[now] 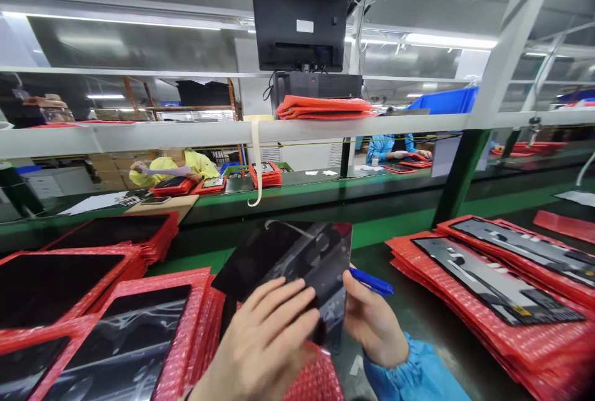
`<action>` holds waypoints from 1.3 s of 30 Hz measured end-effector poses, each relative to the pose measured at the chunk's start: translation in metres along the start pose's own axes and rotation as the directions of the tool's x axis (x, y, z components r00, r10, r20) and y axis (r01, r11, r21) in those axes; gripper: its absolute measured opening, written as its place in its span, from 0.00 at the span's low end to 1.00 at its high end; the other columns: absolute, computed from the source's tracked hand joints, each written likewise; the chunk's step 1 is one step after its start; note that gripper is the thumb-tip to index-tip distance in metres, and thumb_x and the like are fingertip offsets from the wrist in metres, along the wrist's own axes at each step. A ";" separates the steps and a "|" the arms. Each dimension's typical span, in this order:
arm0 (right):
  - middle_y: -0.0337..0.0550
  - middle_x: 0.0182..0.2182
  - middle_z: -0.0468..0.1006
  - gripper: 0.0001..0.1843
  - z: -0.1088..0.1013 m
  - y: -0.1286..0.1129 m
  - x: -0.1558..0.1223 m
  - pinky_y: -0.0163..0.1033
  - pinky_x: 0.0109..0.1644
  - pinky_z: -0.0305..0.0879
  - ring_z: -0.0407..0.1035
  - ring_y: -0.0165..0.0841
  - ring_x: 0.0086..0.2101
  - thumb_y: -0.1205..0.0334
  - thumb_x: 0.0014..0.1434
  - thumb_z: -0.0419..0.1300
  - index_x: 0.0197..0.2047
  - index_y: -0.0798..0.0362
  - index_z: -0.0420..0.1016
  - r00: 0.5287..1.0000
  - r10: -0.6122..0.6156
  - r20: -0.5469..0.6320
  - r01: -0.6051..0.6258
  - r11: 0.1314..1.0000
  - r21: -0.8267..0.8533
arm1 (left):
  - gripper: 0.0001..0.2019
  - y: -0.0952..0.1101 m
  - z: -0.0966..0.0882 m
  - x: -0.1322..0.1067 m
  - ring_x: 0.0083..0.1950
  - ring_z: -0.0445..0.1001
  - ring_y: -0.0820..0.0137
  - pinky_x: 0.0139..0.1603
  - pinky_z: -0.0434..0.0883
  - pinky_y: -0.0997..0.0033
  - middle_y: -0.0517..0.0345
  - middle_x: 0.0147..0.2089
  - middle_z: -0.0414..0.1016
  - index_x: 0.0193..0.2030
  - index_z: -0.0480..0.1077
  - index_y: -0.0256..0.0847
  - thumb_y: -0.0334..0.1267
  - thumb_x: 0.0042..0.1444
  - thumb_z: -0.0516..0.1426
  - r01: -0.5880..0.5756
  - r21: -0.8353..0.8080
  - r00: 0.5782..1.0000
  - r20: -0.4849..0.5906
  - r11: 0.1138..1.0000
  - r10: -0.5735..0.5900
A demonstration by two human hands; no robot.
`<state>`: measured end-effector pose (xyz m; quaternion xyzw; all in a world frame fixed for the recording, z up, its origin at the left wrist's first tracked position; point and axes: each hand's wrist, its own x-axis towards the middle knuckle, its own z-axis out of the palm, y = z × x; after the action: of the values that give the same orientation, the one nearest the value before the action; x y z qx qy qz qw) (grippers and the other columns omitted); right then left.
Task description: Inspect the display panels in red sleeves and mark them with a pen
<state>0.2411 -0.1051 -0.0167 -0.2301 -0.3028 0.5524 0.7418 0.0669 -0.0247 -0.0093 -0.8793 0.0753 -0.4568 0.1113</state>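
A dark glossy screen panel (pixel 297 258) is held up tilted in front of me, its face full of reflections. My right hand (pixel 372 317) grips its right edge, with a blue pen (pixel 372 281) tucked in the same hand. Across the lower face of the panel lies my left hand (pixel 263 333), fingers stretched out and slightly blurred; its thumb is hidden. Below both hands, a red bubble-wrap bag (pixel 316 376) shows in part.
Stacks of red bubble bags with dark screens (pixel 134 326) stand at left. More red bags with silver-backed panels (pixel 493 271) are piled at right. A white rail (pixel 186 141) and monitor (pixel 300 29) are ahead. Co-workers in yellow (pixel 199 164) and blue (pixel 381 145) sit beyond.
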 end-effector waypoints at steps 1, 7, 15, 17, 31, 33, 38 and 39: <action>0.41 0.35 0.86 0.13 0.001 0.002 -0.001 0.50 0.52 0.71 0.79 0.43 0.42 0.59 0.45 0.74 0.36 0.48 0.80 0.999 -0.037 0.001 0.037 0.999 0.008 | 0.09 0.004 0.000 0.002 0.58 0.73 0.62 0.59 0.70 0.59 0.47 0.48 0.81 0.46 0.71 0.35 0.32 0.59 0.58 -0.020 -0.041 0.999 -0.035 0.999 0.018; 0.41 0.39 0.85 0.20 0.002 0.002 -0.008 0.48 0.55 0.68 0.77 0.42 0.46 0.59 0.45 0.74 0.43 0.43 0.78 0.992 -0.119 0.028 0.120 0.992 -0.027 | 0.04 0.015 -0.008 0.002 0.46 0.79 0.70 0.51 0.75 0.71 0.52 0.36 0.83 0.41 0.70 0.34 0.28 0.62 0.54 0.107 -0.169 0.981 -0.140 0.980 -0.132; 0.46 0.46 0.82 0.36 0.000 -0.002 -0.021 0.50 0.54 0.69 0.75 0.45 0.47 0.54 0.44 0.74 0.57 0.44 0.69 0.997 -0.077 -0.009 0.076 0.989 -0.124 | 0.04 0.015 -0.001 0.009 0.42 0.80 0.69 0.45 0.77 0.70 0.59 0.36 0.83 0.35 0.74 0.39 0.32 0.60 0.57 0.015 -0.103 0.983 -0.178 0.995 -0.033; 0.46 0.47 0.81 0.36 0.001 -0.002 -0.021 0.50 0.54 0.69 0.75 0.45 0.48 0.54 0.44 0.74 0.57 0.43 0.69 0.997 -0.083 -0.010 0.081 0.987 -0.138 | 0.05 0.015 0.001 0.008 0.42 0.80 0.69 0.43 0.78 0.70 0.58 0.34 0.83 0.36 0.74 0.39 0.30 0.61 0.57 0.032 -0.165 0.976 -0.209 0.986 -0.066; 0.42 0.42 0.83 0.30 -0.001 -0.007 -0.026 0.52 0.59 0.63 0.73 0.47 0.51 0.50 0.40 0.75 0.49 0.40 0.76 0.984 -0.158 -0.078 0.146 0.979 -0.145 | 0.10 -0.004 -0.002 -0.003 0.25 0.71 0.75 0.28 0.72 0.77 0.67 0.24 0.72 0.35 0.68 0.44 0.45 0.54 0.62 0.592 -0.805 0.129 0.140 -0.037 -0.982; 0.40 0.41 0.83 0.27 -0.001 -0.006 -0.026 0.52 0.59 0.64 0.74 0.46 0.49 0.50 0.39 0.76 0.45 0.38 0.78 0.983 -0.164 -0.083 0.156 0.983 -0.095 | 0.10 -0.008 -0.002 0.001 0.27 0.71 0.77 0.29 0.71 0.79 0.68 0.29 0.71 0.36 0.69 0.45 0.43 0.51 0.64 0.402 -0.892 0.066 0.256 -0.209 -0.965; 0.42 0.41 0.84 0.29 0.002 0.002 -0.022 0.53 0.59 0.63 0.73 0.48 0.50 0.48 0.38 0.76 0.45 0.41 0.79 0.991 -0.105 -0.078 0.099 0.992 -0.075 | 0.04 -0.006 -0.001 0.004 0.39 0.75 0.77 0.41 0.73 0.79 0.63 0.39 0.74 0.39 0.72 0.45 0.39 0.57 0.60 0.104 -0.957 -0.104 0.262 -0.272 -0.959; 0.42 0.41 0.84 0.30 0.003 0.004 -0.021 0.52 0.59 0.63 0.73 0.48 0.51 0.47 0.38 0.75 0.47 0.41 0.79 0.993 -0.085 -0.081 0.078 0.993 -0.089 | 0.04 -0.005 -0.001 0.002 0.41 0.75 0.76 0.43 0.73 0.79 0.62 0.40 0.74 0.39 0.72 0.45 0.39 0.57 0.60 0.137 -0.972 -0.127 0.175 -0.192 -0.976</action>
<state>0.2318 -0.1243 -0.0209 -0.2722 -0.3036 0.4979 0.7654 0.0675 -0.0203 -0.0056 -0.3002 -0.2334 -0.6285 -0.6785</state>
